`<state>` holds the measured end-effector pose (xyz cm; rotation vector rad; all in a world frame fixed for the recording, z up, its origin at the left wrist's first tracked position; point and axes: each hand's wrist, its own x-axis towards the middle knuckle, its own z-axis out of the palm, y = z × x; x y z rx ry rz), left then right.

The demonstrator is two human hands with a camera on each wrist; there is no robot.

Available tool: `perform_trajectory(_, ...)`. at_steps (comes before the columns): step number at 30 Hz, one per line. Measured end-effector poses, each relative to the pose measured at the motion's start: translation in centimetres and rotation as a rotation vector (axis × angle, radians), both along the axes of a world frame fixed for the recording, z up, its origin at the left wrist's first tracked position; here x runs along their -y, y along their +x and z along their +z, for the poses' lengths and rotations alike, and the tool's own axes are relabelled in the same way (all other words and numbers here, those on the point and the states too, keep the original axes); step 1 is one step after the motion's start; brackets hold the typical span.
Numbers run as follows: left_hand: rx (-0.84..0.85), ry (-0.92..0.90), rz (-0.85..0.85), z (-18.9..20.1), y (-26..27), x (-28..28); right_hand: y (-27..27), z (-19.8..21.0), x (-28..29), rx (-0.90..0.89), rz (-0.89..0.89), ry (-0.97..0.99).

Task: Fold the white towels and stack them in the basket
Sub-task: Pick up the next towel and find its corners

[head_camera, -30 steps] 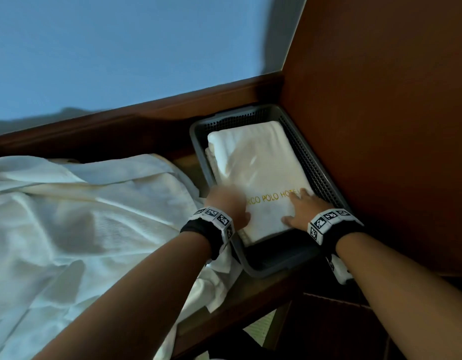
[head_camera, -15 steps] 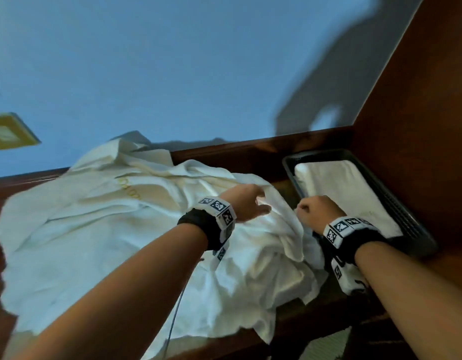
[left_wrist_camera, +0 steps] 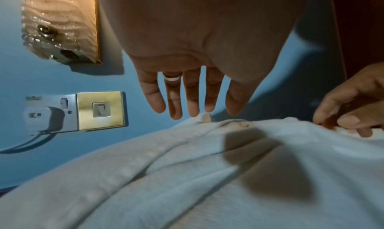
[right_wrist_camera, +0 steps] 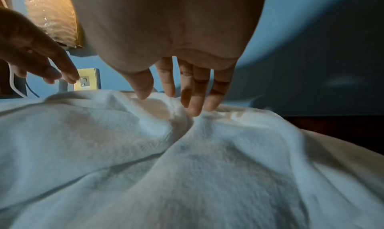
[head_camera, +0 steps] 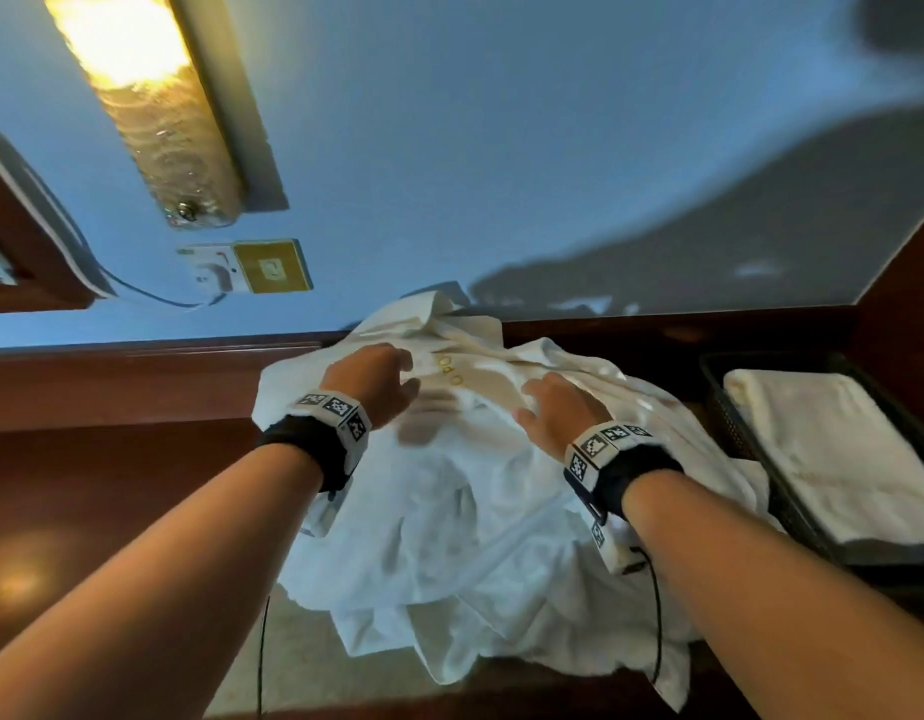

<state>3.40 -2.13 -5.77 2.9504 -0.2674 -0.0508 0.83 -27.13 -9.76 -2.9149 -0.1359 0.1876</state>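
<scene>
A crumpled heap of white towels (head_camera: 475, 485) lies on the dark wooden counter (head_camera: 112, 485), with gold lettering near its far edge. My left hand (head_camera: 382, 376) hovers just above the heap's far left part, fingers straight and spread (left_wrist_camera: 193, 101), holding nothing. My right hand (head_camera: 553, 407) reaches over the heap's middle; its straight fingertips (right_wrist_camera: 193, 104) touch a ridge of the cloth (right_wrist_camera: 166, 134). At the right stands a dark plastic basket (head_camera: 735, 423) with a folded white towel (head_camera: 834, 449) lying flat inside.
A blue wall rises behind the counter, bearing a lit wall lamp (head_camera: 153, 96), a brass switch plate (head_camera: 273, 267) and a plugged socket with a cable (head_camera: 210, 272). A brown wooden panel (head_camera: 906, 304) closes the right side. The heap hangs over the counter's front edge.
Both hands have left the folded towel in the basket and moved left onto the loose heap. The view has swung left and up, so the basket now sits at the right edge.
</scene>
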Motion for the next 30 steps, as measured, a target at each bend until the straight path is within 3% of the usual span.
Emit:
perform_trajectory(9,-0.088,0.237,0.033,-2.6,5.4,-2.0,5.2,-2.0,-0.6,0.013,-0.020,0.057)
perform_trajectory(13,-0.027,0.227,-0.004,-3.0,6.0,-2.4,6.1,-2.0,-0.7,-0.037,-0.041,0.059)
perform_trajectory(18,-0.057,-0.050,0.018,0.2,6.0,-4.8,6.5,0.1,-0.1,-0.087,-0.055,0.081)
perform_trajectory(21,0.042,-0.191,0.047,3.0,5.3,-7.6,7.1,2.8,-0.3,0.087,-0.066,0.131)
perform_trajectory(24,0.126,-0.184,0.055,5.2,3.8,-10.8,6.7,6.1,-2.2,0.253,-0.087,0.217)
perform_trajectory(30,0.319,-0.137,0.042,10.6,-1.0,-18.9,4.3,10.9,-8.9,0.384,-0.075,0.167)
